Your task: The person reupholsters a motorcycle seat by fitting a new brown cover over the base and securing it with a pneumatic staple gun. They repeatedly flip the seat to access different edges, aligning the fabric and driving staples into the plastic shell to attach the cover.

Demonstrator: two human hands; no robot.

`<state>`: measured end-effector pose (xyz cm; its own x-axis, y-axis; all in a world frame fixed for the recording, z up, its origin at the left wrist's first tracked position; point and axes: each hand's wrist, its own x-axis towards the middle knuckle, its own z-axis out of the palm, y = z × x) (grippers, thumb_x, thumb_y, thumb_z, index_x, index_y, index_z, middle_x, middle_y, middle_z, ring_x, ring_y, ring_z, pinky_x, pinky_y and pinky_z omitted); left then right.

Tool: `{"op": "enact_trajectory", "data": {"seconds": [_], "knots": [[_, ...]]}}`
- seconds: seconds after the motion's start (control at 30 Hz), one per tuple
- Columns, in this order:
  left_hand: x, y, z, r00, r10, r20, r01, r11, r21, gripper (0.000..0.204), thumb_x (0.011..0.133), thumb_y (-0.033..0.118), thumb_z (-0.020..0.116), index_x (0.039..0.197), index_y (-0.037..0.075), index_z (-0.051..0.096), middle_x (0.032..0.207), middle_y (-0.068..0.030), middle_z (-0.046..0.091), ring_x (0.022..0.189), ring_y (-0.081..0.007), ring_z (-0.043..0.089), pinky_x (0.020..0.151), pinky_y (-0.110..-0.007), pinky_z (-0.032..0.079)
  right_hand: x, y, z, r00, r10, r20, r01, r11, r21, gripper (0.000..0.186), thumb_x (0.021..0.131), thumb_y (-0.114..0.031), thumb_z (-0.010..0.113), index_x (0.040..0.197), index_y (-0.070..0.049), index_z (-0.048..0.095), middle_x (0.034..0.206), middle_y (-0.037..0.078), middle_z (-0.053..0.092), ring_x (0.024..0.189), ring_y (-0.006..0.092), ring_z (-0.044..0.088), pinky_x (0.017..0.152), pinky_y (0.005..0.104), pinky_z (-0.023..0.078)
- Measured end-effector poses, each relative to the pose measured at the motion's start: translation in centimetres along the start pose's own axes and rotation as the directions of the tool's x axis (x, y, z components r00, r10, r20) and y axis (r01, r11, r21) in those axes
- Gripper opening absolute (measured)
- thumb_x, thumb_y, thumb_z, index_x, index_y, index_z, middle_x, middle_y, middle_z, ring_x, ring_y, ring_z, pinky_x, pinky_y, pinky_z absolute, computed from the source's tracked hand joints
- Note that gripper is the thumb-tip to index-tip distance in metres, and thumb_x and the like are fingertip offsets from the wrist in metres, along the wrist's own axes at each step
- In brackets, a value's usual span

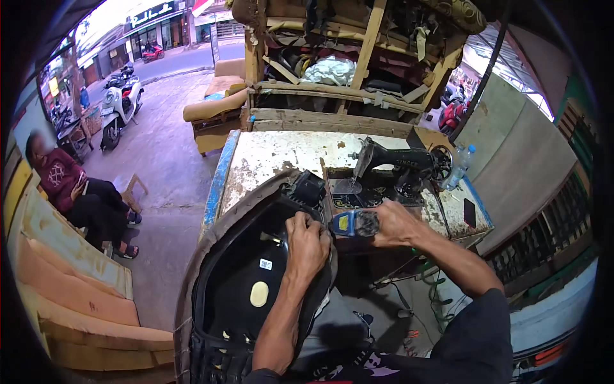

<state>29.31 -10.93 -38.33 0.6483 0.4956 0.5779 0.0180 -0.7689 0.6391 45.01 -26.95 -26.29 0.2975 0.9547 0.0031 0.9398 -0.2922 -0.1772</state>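
An upturned motorcycle seat leans in front of me, its black plastic base facing up and grey-brown cover wrapped round its rim. My left hand lies over the base, fingers curled and pressed together at the right edge, on the seat cover; the fingertips are partly hidden. My right hand is wrapped round a blue staple gun with a yellow label. The tool's nose points left, against or very close to the seat's right rim, just beside my left fingers.
A black sewing machine stands on the worn white table, with a plastic bottle and a dark phone-like slab to its right. A green coiled hose hangs below. At left a person sits near orange cushioned furniture.
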Motion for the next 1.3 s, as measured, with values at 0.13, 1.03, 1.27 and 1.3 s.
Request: {"op": "enact_trajectory", "data": {"seconds": [0.13, 1.03, 1.27, 1.3], "knots": [[0.2, 0.2, -0.3, 1.0, 0.0, -0.017, 0.0, 1.0, -0.025, 0.015, 0.081, 0.006, 0.074, 0.092, -0.004, 0.072, 0.104, -0.0215, 0.056, 0.1, -0.0391, 0.054, 0.091, -0.048, 0.047, -1.8, 1.0, 2.0, 0.971, -0.174, -0.163, 0.202, 0.963, 0.177, 0.041, 0.066, -0.022, 0.081, 0.101, -0.001, 0.073, 0.08, 0.024, 0.07, 0.071, 0.0412, 0.069, 0.067, 0.0453, 0.057], [-1.8, 4.6, -3.0, 0.976, -0.168, 0.138, 0.166, 0.986, 0.024, 0.018, 0.084, 0.002, 0.068, 0.099, -0.008, 0.068, 0.119, -0.0316, 0.051, 0.103, -0.052, 0.063, 0.086, -0.055, 0.056, -3.8, -1.2, 2.3, 0.979, -0.126, -0.158, 0.156, 0.968, 0.194, 0.032, 0.072, -0.022, 0.079, 0.099, -0.005, 0.073, 0.077, 0.018, 0.072, 0.068, 0.0381, 0.07, 0.065, 0.0472, 0.056], [-2.5, 2.4, -1.6, 0.987, -0.052, 0.151, 0.038, 0.995, 0.098, 0.026, 0.076, 0.002, 0.076, 0.1, -0.003, 0.069, 0.116, -0.0252, 0.054, 0.099, -0.0489, 0.065, 0.081, -0.055, 0.056, -2.2, -6.1, -0.5, 0.998, 0.003, 0.056, 0.006, 0.988, -0.156, 0.043, 0.071, -0.022, 0.076, 0.11, -0.003, 0.072, 0.071, 0.023, 0.069, 0.067, 0.0444, 0.069, 0.064, 0.0542, 0.057], [-2.5, 2.5, -1.4, 0.988, -0.047, 0.147, 0.029, 0.993, 0.118, 0.024, 0.076, 0.002, 0.077, 0.098, -0.002, 0.07, 0.113, -0.0228, 0.055, 0.097, -0.0468, 0.065, 0.08, -0.053, 0.056, -2.6, -5.9, -0.3, 0.998, 0.017, 0.062, -0.008, 0.991, -0.136, 0.045, 0.07, -0.021, 0.076, 0.111, -0.003, 0.072, 0.071, 0.023, 0.069, 0.067, 0.0445, 0.069, 0.065, 0.0537, 0.057]]}}
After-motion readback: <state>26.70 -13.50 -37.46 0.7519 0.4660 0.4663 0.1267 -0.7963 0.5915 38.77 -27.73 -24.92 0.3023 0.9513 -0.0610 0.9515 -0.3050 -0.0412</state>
